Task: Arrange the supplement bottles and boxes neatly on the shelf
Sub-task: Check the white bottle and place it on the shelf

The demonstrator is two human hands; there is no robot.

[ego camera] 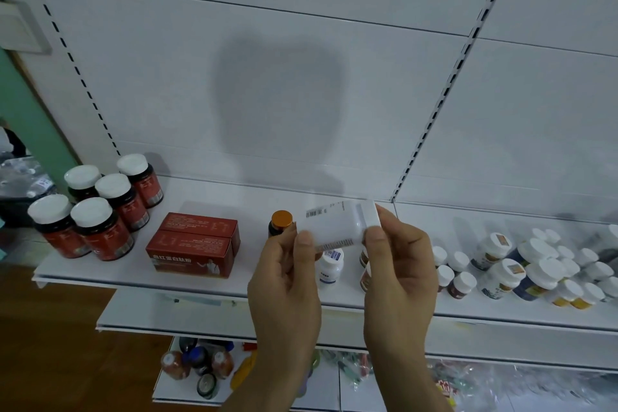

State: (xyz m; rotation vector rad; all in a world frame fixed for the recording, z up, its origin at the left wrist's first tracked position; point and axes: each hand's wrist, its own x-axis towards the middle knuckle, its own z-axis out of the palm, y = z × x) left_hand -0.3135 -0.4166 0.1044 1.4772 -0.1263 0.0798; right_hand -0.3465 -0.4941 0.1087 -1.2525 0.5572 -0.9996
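Both hands hold a white supplement bottle (pixel 337 222) on its side above the white shelf (pixel 207 281), its cap to the right and a barcode facing me. My left hand (pixel 287 281) grips the bottom end; my right hand (pixel 398 264) pinches the cap end. On the shelf's left stand several dark bottles with red labels and white caps (pixel 97 211). Two red boxes (pixel 195 244) lie side by side in the middle. A dark bottle with an orange cap (pixel 280 222) and a small white bottle (pixel 331 267) stand behind my hands.
A crowd of white-capped bottles (pixel 521 267) fills the shelf's right side. White back panels with slotted uprights (pixel 434 110) rise behind. A lower shelf (pixel 200 365) holds more bottles and packets. Wooden floor (pixel 50 344) lies at bottom left.
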